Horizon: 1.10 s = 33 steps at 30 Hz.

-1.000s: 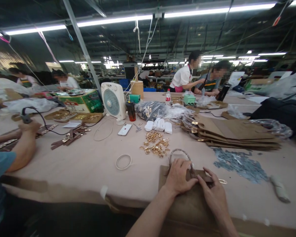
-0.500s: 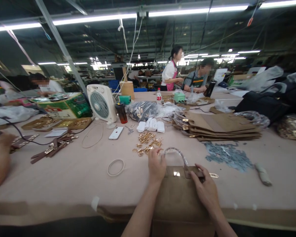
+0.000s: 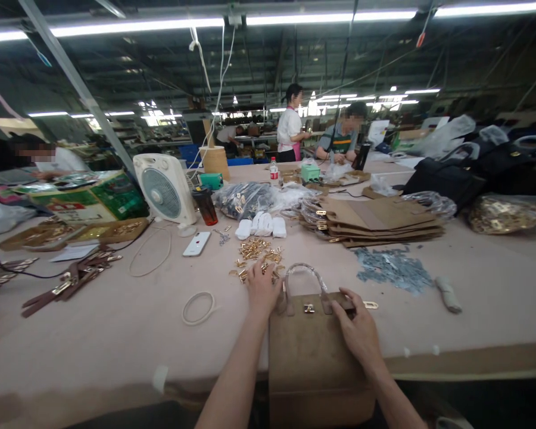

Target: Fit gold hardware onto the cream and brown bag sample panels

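A brown handbag [image 3: 315, 351] lies at the table's front edge, its lower part hanging over. Its arched handle [image 3: 304, 268] is wrapped in clear film, and a metal turn-lock [image 3: 309, 308] sits at the top middle. My right hand [image 3: 360, 330] grips the bag's top right corner, thumb on the front, beside a strap with a gold slotted end [image 3: 370, 305]. Just left of the handle, my left hand [image 3: 262, 292] has its fingers apart over the near edge of a pile of small gold fittings [image 3: 254, 249]. Whether its fingertips touch a piece is hidden.
Stacked brown bag pieces [image 3: 384, 220] and scattered grey-blue scraps [image 3: 393, 268] lie to the right. White bundles [image 3: 261, 224], a phone [image 3: 196, 243], a cord ring [image 3: 198, 308], a fan [image 3: 165, 187] and brown straps [image 3: 71, 277] are leftward. Co-workers sit and stand beyond.
My left hand has moved off the bag's top left corner, left and forward to the gold fittings. My right hand stays on the bag. The view has turned slightly right.
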Motion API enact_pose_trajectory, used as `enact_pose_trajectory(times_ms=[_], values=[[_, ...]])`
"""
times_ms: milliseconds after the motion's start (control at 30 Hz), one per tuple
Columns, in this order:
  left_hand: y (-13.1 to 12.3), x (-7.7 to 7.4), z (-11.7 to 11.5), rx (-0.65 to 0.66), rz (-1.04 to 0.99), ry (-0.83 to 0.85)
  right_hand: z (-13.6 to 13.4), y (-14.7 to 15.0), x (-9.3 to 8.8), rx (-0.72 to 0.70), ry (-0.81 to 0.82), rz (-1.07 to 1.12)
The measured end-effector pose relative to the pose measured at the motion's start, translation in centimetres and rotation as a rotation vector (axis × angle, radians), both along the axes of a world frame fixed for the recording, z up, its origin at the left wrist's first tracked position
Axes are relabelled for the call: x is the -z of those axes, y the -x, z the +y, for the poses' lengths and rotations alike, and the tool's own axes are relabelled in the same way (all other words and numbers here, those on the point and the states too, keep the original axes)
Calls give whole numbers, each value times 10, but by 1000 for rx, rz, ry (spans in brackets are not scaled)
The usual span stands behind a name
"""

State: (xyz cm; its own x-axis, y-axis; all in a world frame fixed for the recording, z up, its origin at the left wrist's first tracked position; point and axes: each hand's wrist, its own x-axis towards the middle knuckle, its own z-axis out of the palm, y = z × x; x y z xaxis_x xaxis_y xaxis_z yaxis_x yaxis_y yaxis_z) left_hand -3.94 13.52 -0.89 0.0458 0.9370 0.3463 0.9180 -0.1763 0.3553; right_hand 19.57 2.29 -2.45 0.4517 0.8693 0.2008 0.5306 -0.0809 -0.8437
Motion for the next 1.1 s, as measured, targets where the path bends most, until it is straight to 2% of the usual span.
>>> enact_pose_trajectory(times_ms=[267,600,900,1100], values=[[-3,-3,0,-13,45,1,0,-2,5,9,19,-4],[-5,1,1,-20,42,2,-1,-1,1,13,33,-17],[-5,7,4,-16,31,-105,0,-2,2,1,37,-7],[-1,8,5,59,34,-182,-1,0,-1,15,11,9]])
